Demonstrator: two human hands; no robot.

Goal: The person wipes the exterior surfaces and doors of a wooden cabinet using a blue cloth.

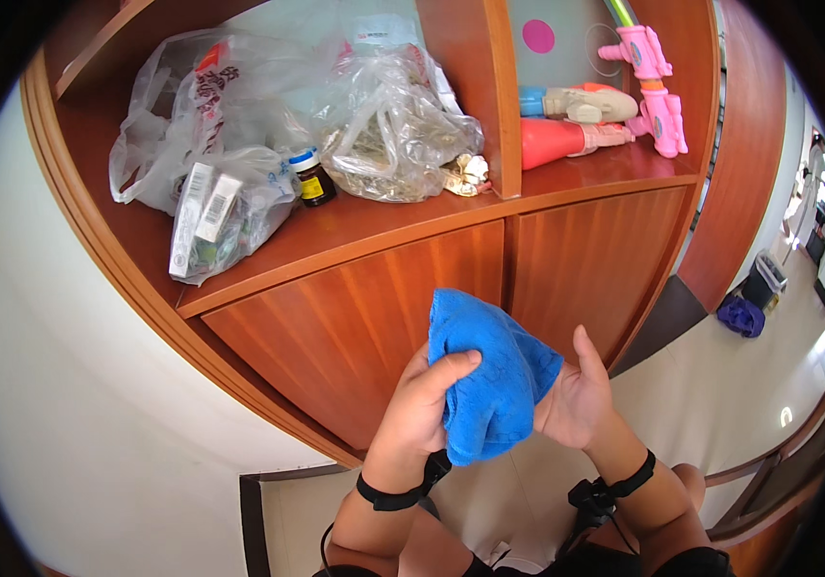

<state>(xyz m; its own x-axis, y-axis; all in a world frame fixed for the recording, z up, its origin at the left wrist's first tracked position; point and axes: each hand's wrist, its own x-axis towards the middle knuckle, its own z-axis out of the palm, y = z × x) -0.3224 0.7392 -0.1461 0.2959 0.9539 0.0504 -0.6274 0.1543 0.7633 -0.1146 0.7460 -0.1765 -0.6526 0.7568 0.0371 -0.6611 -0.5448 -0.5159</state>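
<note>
A folded blue cloth [494, 380] is held up in front of the cabinet doors. My left hand [429, 396] grips its left side, the thumb lying across the front and the other fingers hidden behind it. At the cloth's right edge is my right hand [578, 399], palm up and thumb raised apart. Its fingertips pass behind the fabric, so whether they touch or support it is hidden.
A wooden cabinet [355, 327] has an open shelf above its doors. On it lie a clear bag with boxes [225, 212], a brown jar with blue lid [311, 178], another stuffed clear bag [393, 135] and a pink toy [660, 106]. A purple bag [741, 315] sits on the floor.
</note>
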